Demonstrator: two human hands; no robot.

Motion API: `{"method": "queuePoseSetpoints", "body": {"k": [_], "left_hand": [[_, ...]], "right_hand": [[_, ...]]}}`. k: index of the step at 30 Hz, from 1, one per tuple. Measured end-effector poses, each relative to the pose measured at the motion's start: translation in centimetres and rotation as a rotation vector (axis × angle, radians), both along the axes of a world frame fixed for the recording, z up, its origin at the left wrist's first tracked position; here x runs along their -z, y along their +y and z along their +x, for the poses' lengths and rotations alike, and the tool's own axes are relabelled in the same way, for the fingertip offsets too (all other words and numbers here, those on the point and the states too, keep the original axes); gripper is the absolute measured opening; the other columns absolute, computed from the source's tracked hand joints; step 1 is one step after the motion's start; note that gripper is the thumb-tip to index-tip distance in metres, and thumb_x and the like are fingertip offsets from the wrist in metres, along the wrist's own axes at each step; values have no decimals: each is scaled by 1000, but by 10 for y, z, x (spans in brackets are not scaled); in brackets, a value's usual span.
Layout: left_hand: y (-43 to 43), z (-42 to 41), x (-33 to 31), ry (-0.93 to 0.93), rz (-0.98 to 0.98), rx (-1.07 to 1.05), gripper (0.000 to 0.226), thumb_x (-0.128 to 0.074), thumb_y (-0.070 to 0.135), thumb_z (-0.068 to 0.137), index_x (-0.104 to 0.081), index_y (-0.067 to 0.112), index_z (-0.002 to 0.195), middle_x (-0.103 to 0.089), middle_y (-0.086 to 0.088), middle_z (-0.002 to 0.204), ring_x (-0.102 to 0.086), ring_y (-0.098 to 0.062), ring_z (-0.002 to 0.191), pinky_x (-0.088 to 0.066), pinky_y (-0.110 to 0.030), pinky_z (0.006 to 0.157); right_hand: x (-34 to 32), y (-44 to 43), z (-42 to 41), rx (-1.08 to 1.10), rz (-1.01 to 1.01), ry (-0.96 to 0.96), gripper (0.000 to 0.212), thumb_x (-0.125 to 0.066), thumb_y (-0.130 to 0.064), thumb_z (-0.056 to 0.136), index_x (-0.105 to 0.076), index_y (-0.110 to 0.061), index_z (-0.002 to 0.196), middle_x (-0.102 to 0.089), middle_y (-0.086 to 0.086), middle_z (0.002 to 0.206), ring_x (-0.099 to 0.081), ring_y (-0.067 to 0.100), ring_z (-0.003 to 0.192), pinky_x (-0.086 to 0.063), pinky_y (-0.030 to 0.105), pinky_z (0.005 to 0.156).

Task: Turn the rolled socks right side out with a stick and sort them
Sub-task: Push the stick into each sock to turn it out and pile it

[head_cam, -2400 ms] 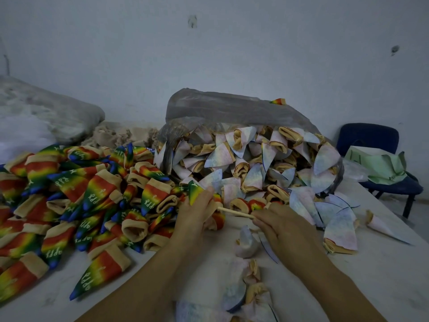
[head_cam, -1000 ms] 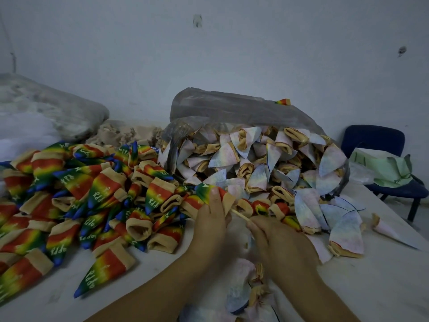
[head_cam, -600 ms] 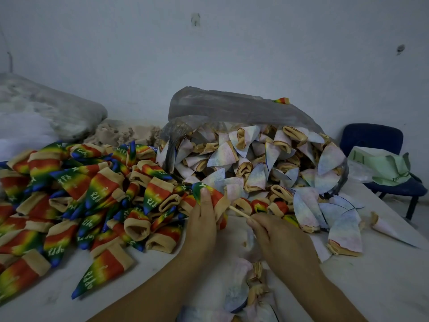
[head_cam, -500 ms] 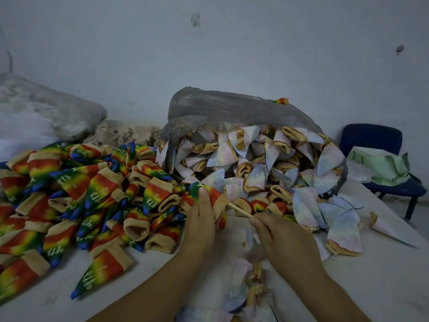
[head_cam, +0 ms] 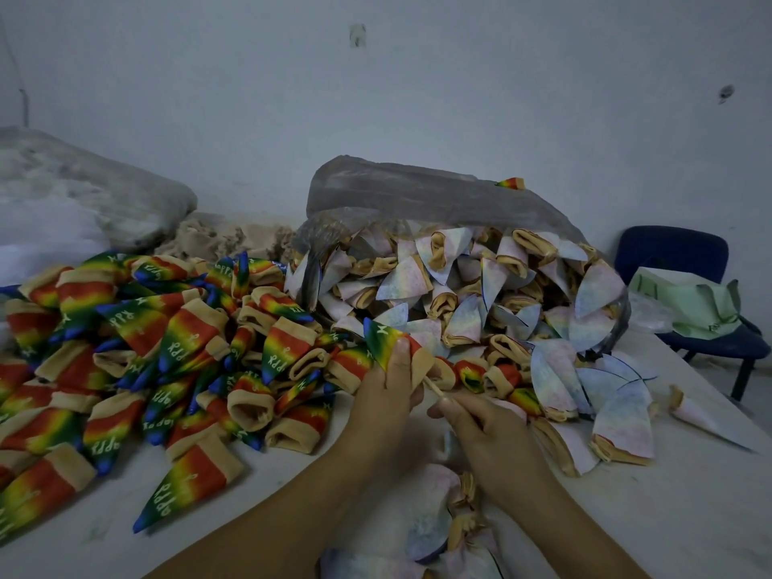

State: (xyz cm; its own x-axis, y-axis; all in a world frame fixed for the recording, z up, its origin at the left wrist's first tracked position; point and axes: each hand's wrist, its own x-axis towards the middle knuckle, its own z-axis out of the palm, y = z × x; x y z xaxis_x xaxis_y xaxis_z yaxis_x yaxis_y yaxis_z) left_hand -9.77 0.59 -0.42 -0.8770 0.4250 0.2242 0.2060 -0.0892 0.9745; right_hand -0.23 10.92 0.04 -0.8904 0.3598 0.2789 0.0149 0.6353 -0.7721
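L hand [head_cam: 384, 394] gripping sock [head_cam: 388, 342], R hand [head_cam: 488, 436] pinching stick [head_cam: 432, 388]: pull straight out of cuff [head_cam: 420, 364] w/o snagging, then drop on rainbow pile [head_cam: 167, 340].

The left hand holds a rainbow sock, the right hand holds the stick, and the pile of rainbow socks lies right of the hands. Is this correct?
Only the side is wrong: the head view shows the pile of rainbow socks left of the hands. The left hand holds the rainbow sock, the right hand the stick.
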Motion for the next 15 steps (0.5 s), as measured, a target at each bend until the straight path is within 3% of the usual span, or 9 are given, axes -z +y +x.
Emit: {"method": "queuePoseSetpoints", "body": {"k": [2, 5, 7, 10, 12, 15], "left_hand": [[-3, 0, 0, -15, -13, 11, 63, -29, 43, 104, -65, 0, 77, -46, 1, 53, -45, -10, 50, -36, -18, 50], [-5, -3, 2, -78, -31, 24, 66, -29, 51, 102, -55, 0, 69, -36, -1, 51, -31, -11, 44, -27, -19, 45], [-5, -7, 4, -154, -37, 28, 65, -30, 54, 102, -46, 10, 56, -38, 2, 48, -33, -10, 43, -30, -19, 45], [-6, -11, 4, -243, -7, 14, 71, -29, 60, 100, -46, 17, 46, -40, 3, 43, -35, -10, 39, -29, -21, 46], [-5, -13, 5, -230, -7, -2, 74, -29, 63, 98, -50, 14, 47, -41, 3, 41, -36, -9, 38, -29, -22, 46], [-3, -11, 5, -168, -21, 8, 71, -29, 63, 97, -59, 5, 69, -40, 4, 42, -35, -11, 41, -29, -25, 48]], "right_hand": [[-1, 7, 0, 17, 128, -35, 21, -46, -36, 96, -64, -42, 86, -65, -21, 85, -54, -12, 83, -40, 8, 63], [-2, 16, 0, 49, 355, -36, 25, -42, -44, 96, -65, -34, 91, -64, -13, 80, -56, 2, 74, -47, 28, 63], [-2, 21, 2, 50, 478, 0, 27, -39, -46, 96, -61, -34, 85, -58, -14, 71, -53, 3, 68, -43, 25, 58], [-1, 30, 5, 49, 567, 0, 27, -38, -47, 96, -62, -37, 91, -60, -14, 80, -54, 3, 73, -44, 25, 60], [-1, 32, 5, 52, 587, 8, 27, -38, -47, 96, -63, -36, 93, -61, -12, 83, -55, 4, 74, -45, 28, 61], [0, 27, 4, 48, 540, 15, 27, -40, -44, 96, -65, -33, 92, -62, -11, 80, -55, 5, 72, -45, 29, 61]]}}
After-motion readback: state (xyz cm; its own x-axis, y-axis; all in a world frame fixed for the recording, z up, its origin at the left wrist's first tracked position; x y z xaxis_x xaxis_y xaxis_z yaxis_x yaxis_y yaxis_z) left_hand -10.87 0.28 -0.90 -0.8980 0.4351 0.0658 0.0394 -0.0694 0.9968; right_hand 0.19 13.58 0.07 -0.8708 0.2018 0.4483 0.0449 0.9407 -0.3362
